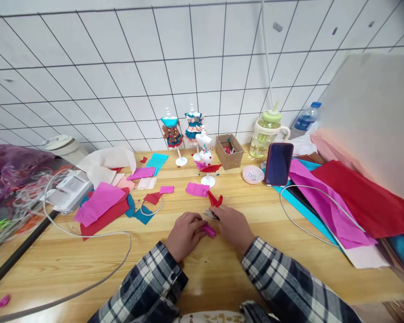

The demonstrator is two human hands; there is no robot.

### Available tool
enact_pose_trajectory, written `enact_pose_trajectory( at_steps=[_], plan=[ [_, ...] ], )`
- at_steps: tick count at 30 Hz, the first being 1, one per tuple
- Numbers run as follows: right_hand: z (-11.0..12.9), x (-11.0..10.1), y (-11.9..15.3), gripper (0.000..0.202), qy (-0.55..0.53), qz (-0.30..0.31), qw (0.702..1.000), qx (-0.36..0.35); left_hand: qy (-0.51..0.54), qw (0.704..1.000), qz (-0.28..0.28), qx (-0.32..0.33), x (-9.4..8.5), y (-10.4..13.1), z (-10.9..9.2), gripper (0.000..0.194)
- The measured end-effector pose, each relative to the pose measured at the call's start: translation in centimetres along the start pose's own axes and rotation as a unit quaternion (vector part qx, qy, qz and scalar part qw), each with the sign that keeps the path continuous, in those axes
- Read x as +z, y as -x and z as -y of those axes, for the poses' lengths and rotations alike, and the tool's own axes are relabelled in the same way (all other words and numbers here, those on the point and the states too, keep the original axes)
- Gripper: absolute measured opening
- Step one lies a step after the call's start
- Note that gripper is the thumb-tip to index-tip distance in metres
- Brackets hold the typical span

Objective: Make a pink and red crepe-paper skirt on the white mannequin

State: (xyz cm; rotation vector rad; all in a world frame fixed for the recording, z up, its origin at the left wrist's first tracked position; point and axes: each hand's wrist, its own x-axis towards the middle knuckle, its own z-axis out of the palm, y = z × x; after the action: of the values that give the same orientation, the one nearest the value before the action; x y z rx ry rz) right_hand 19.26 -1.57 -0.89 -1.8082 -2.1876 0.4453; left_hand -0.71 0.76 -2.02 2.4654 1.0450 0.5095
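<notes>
Near the middle of the wooden table, my left hand (186, 235) is closed on a small folded magenta cloth (208, 230). My right hand (233, 226) is closed round small scissors, whose metal blades (208, 214) point left toward my left fingers. Just beyond my right fingers lies a crumpled red cloth piece (215, 198), with a flat magenta strip (197, 189) to its left. Behind them stands a small white dress form (205, 148) with magenta and red cloth low on its stand. Two more forms, a brown-and-teal dressed one (172, 134) and a ruffled one (193, 128), stand behind.
Cloth scraps (103, 204) and a looping white cable (129, 246) lie on the left. A cardboard box (229, 152), a bead dish (253, 174), an upright phone (278, 164) and a green-lidded jug (267, 134) stand beyond my right hand. Large fabric sheets (366, 197) cover the right side.
</notes>
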Motion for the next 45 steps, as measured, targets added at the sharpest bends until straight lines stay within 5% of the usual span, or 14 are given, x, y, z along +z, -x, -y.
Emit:
enact_pose_trajectory(
  at_steps=[6,11,13,16,19,23,28,30,32,36,41,45],
  plan=[
    [1.2,0.5,0.1,0.02,0.08,0.023,0.996,0.013,-0.024,1.0,-0.004,-0.015,-0.2,0.8,0.6,0.015],
    [1.4,-3.1,0.6,0.017,-0.104,-0.07,0.991,-0.036,0.015,0.999,-0.04,-0.026,-0.5,1.5,2.3,0.015],
    [0.3,-5.8,-1.2,0.015,-0.154,-0.126,0.98,-0.03,0.031,0.998,-0.056,-0.026,-0.4,1.3,2.5,0.015],
    [-2.9,-9.7,-6.3,0.023,-0.13,-0.284,0.946,0.082,0.041,0.997,-0.068,-0.026,-0.2,0.7,2.5,0.014],
    [-6.3,-11.9,-12.0,0.026,-0.074,-0.32,0.934,0.14,0.041,0.996,-0.074,-0.04,-0.2,0.4,2.7,0.013],
    [-8.7,-11.6,-15.7,0.031,-0.043,-0.294,0.945,0.138,0.052,0.994,-0.078,-0.052,-0.2,0.5,3.1,0.015],
    [-8.6,-7.9,-11.2,0.038,-0.085,-0.382,0.912,0.12,0.082,0.991,-0.079,-0.076,-0.1,0.7,3.1,0.022],
    [-7.9,-5.9,-7.7,0.035,-0.093,-0.319,0.942,0.043,0.092,0.987,-0.082,-0.101,0.0,0.7,3.1,0.022],
    [-7.1,-4.0,-4.7,0.038,-0.071,-0.169,0.981,-0.054,0.103,0.982,-0.088,-0.13,0.0,0.7,3.1,0.018],
    [-5.1,-1.8,-2.9,0.064,0.066,0.026,0.992,-0.107,0.163,0.969,-0.103,-0.151,0.0,0.7,3.1,0.01],
    [-3.1,-1.3,-4.3,0.042,0.129,0.058,0.988,-0.064,0.226,0.957,-0.13,-0.13,-0.1,1.1,2.9,0.019],
    [-1.3,-0.4,-3.1,0.027,0.022,-0.009,0.995,-0.097,0.212,0.961,-0.153,-0.086,-0.5,1.3,1.9,0.028]
  ],
)
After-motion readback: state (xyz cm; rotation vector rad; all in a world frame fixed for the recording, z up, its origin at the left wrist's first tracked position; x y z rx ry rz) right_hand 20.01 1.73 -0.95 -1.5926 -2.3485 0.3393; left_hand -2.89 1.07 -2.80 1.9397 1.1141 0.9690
